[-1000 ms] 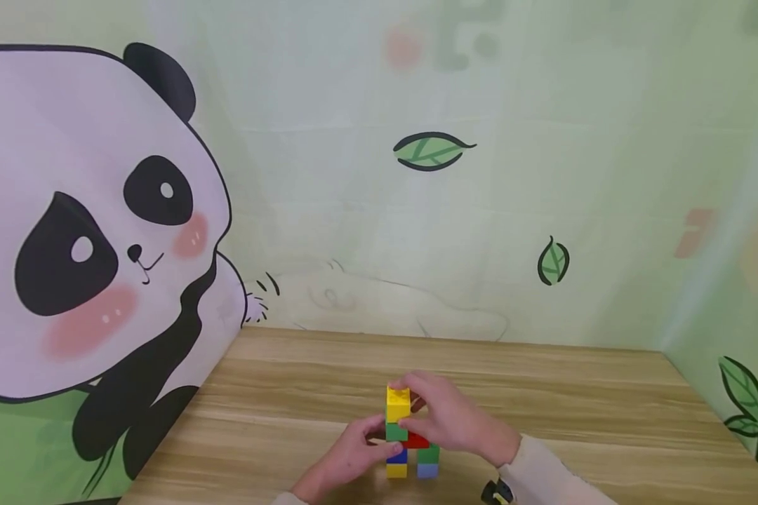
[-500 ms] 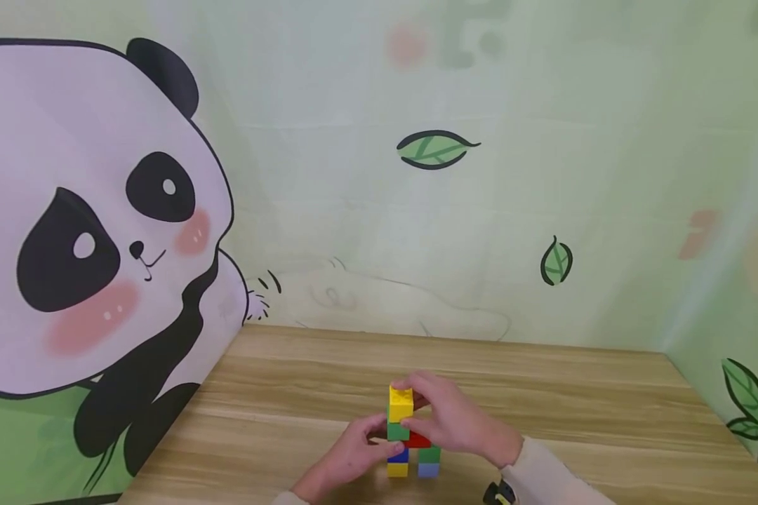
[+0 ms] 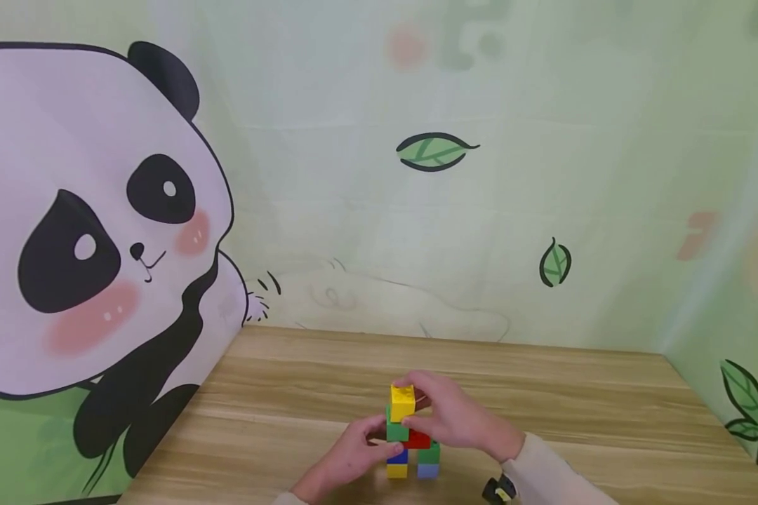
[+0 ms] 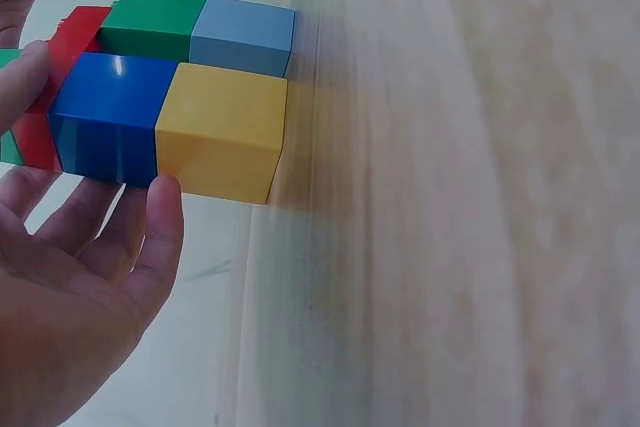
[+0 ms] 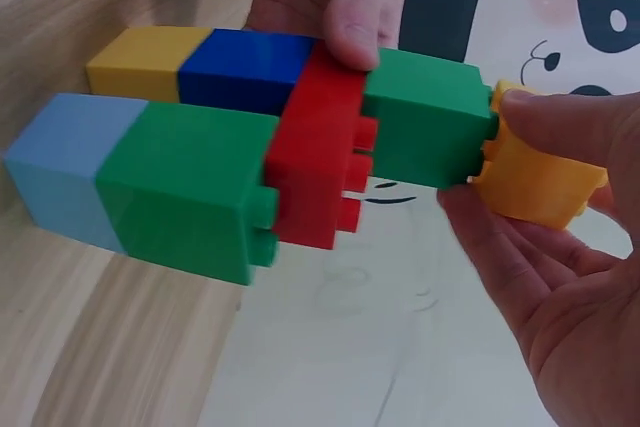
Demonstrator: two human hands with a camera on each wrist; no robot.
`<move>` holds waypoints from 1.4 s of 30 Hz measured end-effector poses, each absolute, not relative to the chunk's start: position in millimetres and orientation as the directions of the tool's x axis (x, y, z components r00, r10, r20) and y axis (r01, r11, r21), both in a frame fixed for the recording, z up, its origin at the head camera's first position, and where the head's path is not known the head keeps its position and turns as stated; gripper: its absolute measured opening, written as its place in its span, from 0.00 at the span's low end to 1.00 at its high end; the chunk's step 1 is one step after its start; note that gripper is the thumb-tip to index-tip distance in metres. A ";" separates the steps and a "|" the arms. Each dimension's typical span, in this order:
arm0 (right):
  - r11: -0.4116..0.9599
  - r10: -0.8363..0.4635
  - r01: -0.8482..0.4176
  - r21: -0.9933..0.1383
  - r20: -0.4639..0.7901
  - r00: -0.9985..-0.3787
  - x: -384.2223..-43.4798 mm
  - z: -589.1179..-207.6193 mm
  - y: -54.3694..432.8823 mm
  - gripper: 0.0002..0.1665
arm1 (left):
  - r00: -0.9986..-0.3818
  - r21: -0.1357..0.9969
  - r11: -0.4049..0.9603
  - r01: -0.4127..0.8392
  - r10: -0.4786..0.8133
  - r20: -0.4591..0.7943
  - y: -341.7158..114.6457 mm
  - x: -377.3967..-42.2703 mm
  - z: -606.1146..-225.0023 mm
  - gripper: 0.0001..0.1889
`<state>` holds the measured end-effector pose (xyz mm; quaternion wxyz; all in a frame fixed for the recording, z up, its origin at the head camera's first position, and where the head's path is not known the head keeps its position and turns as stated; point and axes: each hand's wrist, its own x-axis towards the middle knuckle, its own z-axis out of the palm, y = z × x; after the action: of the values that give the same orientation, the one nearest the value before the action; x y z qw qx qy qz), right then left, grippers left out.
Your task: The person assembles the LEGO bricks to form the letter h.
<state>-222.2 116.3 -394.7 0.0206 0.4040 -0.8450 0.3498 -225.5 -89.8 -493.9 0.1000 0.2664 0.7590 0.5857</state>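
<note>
A small structure of toy building bricks stands on the table. Its left column has a yellow brick (image 4: 220, 137) at the bottom, then a blue brick (image 4: 115, 112); the right has a light blue brick (image 5: 75, 167) under a green brick (image 5: 185, 187). A red brick (image 5: 322, 147) bridges both columns, with another green brick (image 5: 428, 117) on its left end. My left hand (image 3: 352, 452) grips the structure, thumb over the red brick. My right hand (image 3: 457, 414) pinches the top yellow brick (image 3: 403, 404), which sits tilted at the upper green brick's studs.
The wood-grain table (image 3: 278, 393) runs back to a pale green wall (image 3: 328, 175) with a panda (image 3: 126, 231) and leaves printed on it. A dark device (image 3: 499, 489) is on the right wrist, beside the light sleeve (image 3: 556, 477).
The top yellow brick has shifted slightly right and tilted relative to the green brick below, moving with the right hand. The left hand keeps its hold.
</note>
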 end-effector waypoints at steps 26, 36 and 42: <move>0.414 -0.684 -0.728 -0.547 0.341 -0.645 -219.3 -394.4 113.6 0.24 | -0.848 0.947 0.206 0.245 0.520 0.107 -89.7 -224.8 -491.0 0.16; 0.449 -0.657 -0.687 -0.571 0.310 -0.687 -222.3 -395.7 113.0 0.27 | -0.848 0.947 0.203 0.249 0.519 0.112 -90.5 -224.8 -489.1 0.17; 0.463 -0.628 -0.634 -0.619 0.276 -0.728 -222.3 -397.1 114.6 0.28 | -0.845 0.947 0.189 0.261 0.518 0.130 -90.1 -224.9 -490.9 0.17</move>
<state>-222.3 114.6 -397.1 0.0045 0.3690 -0.8553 0.3637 -224.9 -90.1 -490.9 0.1102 0.2553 0.7632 0.5832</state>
